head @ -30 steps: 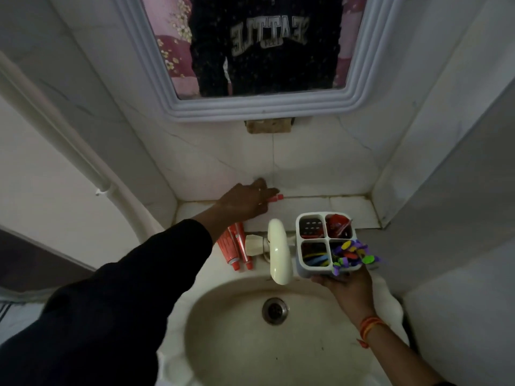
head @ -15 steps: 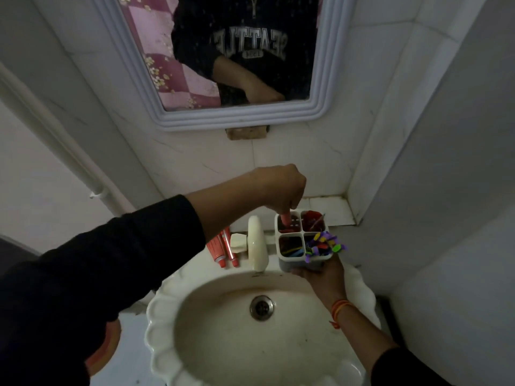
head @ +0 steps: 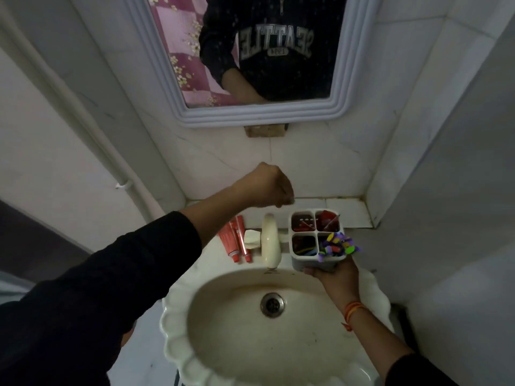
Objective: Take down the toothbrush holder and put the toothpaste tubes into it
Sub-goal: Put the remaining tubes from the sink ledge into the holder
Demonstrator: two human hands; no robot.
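My right hand [head: 335,277] grips the white four-compartment toothbrush holder [head: 306,263] from below, upright over the sink's back right rim. Red items sit in its two back compartments, and colourful purple-and-green pieces fill the front right one. My left hand [head: 269,188] hovers just up and left of the holder, fingers curled with nothing visible in them. Two red toothpaste tubes [head: 235,240] lie side by side on the ledge left of the tap, under my left forearm.
A cream tap [head: 269,245] juts over the scalloped sink [head: 178,344] between the tubes and the holder. A framed mirror [head: 338,87] hangs on the tiled wall above. A white pipe [head: 92,129] runs down the left wall, and a wall closes in on the right.
My left hand took a small red tube from the back ledge, lowered it into the holder's back left compartment, then lifted away without it. The holder stayed in my right hand.
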